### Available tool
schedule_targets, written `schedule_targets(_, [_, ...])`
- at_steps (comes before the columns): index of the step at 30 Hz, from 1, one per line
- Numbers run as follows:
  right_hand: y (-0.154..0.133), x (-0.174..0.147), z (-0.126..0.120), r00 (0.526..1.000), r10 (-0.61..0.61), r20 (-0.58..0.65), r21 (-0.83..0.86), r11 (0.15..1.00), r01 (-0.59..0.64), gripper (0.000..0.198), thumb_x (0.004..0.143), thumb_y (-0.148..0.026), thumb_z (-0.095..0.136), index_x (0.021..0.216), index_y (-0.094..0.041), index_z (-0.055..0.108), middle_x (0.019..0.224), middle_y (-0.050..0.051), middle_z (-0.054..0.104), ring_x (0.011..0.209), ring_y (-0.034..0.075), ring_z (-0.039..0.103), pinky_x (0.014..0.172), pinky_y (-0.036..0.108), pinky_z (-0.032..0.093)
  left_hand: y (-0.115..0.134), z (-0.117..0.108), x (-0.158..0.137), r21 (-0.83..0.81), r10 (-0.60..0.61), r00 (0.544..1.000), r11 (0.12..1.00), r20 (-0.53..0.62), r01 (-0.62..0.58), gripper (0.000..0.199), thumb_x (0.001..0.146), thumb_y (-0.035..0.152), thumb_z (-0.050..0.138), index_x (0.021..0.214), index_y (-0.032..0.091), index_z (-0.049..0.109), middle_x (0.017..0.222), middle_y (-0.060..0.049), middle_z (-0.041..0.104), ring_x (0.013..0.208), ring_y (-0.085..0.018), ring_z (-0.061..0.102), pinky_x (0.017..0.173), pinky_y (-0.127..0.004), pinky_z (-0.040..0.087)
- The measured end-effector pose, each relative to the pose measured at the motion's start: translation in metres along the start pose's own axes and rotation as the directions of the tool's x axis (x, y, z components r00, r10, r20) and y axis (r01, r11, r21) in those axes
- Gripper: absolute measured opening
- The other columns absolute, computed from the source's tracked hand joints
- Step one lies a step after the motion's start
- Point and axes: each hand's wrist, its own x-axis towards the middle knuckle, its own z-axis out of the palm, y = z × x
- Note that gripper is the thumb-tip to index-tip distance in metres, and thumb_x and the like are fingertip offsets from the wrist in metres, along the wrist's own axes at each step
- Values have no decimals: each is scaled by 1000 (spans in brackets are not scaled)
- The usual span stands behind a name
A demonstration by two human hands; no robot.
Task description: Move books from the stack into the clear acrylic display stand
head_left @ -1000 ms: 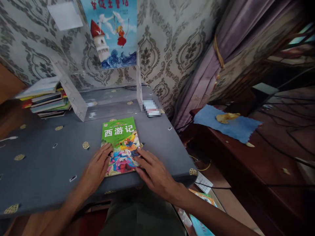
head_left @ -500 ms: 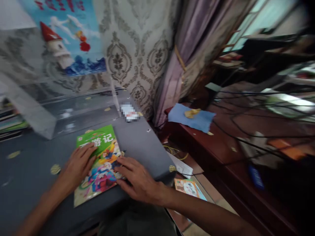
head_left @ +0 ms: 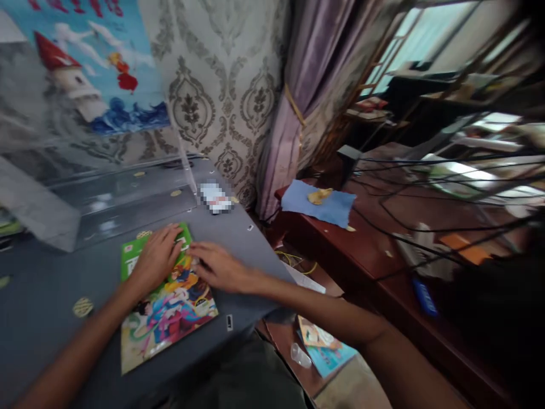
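A picture book [head_left: 183, 318] with a green top and a colourful cartoon cover lies flat, a little turned, on the grey desk cover. My left hand [head_left: 159, 255] rests on the book's upper half, fingers stretched out towards its top edge, hiding most of the title. At the book's upper right edge, my right hand [head_left: 221, 267] reaches in from the right with fingers extended. Its fingertips touch or nearly touch the cover beside my left fingers. Neither hand is closed around the book.
A clear plastic stand [head_left: 128, 210] is behind the book, with a blurred white packet [head_left: 216, 199] beside it. To the right, a dark red table [head_left: 306, 227] holds a blue cloth [head_left: 326, 207] and black cables. Books [head_left: 330, 352] and a clear cup [head_left: 300, 355] lie lower down.
Both hands have slid up the book towards its top edge, the right one leaving the lower right side. More of the lower cover shows. The view has shifted slightly right.
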Motion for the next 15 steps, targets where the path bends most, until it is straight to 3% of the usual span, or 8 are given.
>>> schedule_targets(7, [34,77,22,990,103,-100,100,991,-93,29,91,-10,48,117,-14,61,125,16,65,123,25,57,110,45,41,2,-2,-2,50,-108,994,993,9,108,38,98,27,41,130,11,52,130,-20,64,122,-32,59,104,-50,47])
schedule_targets(11, [53,88,30,941,253,-223,339,926,-168,30,91,-8,44,114,-16,61,116,12,69,112,21,64,104,41,48,2,-1,7,99,-164,986,982,31,160,38,97,26,43,132,12,51,121,-17,66,111,-32,61,98,-50,48])
schedule_targets(15, [70,86,31,924,312,-220,578,805,-134,31,92,-7,41,114,-18,59,118,11,69,112,19,67,96,38,55,-2,0,16,134,-182,981,976,63,172,31,99,25,42,124,13,57,112,-15,66,105,-31,60,92,-47,49])
